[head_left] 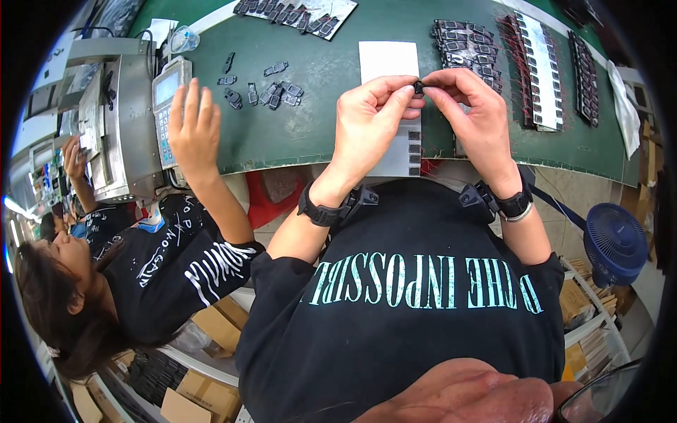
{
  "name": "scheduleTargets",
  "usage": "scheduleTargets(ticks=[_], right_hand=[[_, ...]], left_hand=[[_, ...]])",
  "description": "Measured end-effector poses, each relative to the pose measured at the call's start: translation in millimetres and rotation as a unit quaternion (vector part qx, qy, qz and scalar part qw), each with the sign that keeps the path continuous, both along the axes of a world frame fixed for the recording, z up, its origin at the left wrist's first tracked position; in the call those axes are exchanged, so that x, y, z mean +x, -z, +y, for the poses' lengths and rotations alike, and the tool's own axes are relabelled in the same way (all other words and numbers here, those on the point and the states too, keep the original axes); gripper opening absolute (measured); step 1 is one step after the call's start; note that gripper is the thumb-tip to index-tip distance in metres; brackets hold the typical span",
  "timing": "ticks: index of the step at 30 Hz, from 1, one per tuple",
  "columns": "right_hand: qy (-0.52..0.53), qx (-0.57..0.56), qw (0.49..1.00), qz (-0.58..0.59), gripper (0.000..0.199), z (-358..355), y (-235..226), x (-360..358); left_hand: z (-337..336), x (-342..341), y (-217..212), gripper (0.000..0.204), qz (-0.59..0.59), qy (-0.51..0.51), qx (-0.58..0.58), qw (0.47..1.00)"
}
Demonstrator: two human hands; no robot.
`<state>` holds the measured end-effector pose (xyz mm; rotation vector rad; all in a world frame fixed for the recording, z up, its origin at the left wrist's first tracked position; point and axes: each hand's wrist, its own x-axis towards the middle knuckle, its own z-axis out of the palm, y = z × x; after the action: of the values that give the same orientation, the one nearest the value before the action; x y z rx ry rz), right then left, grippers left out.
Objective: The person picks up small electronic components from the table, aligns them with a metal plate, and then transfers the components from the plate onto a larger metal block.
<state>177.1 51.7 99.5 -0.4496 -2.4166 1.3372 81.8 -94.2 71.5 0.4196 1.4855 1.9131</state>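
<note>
Over the green bench, my left hand [367, 123] and my right hand [474, 106] meet, fingertips pinched on a small black part [419, 87] between them. Its details are mostly hidden by the fingers. Beneath my hands lies a white strip [388, 56]; its nearer end looks grey, and small black rectangular pieces [414, 151] line its right edge. Thin red wires [431, 168] stick out beside them. My hands cover the strip's middle.
Black parts lie in rows on a board [465, 53] and along a white strip [539, 77] to the right. Loose black parts [282, 94] sit left. A co-worker's raised hand [192, 130] is near a machine keypad [166, 106]. A blue fan [615, 243] stands right.
</note>
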Motion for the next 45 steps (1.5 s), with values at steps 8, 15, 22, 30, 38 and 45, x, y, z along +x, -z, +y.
scheduleTargets(ticks=[8,15,22,30,38,45], right_hand=[[-0.044,-0.031,0.998,-0.021,0.012,14,11,6],[-0.09,-0.224,0.965,-0.102,0.021,24,15,3],[-0.127,-0.277,0.945,-0.119,0.023,30,11,1],[-0.045,-0.011,0.999,-0.013,0.016,6,13,14],[-0.039,0.122,0.991,0.043,0.019,4,16,19],[-0.014,0.166,0.984,0.064,0.016,-1,20,23]], left_hand=[[-1,-3,4,0.023,0.011,0.052,-0.051,0.997],[-3,-7,2,0.022,0.006,0.083,-0.065,0.994],[-4,-9,-1,0.022,0.013,0.101,-0.071,0.992],[-4,-4,3,0.02,-0.013,0.057,-0.041,0.997],[-2,-1,3,0.02,-0.009,0.049,-0.02,0.999],[0,6,7,0.02,-0.019,0.045,-0.015,0.999]])
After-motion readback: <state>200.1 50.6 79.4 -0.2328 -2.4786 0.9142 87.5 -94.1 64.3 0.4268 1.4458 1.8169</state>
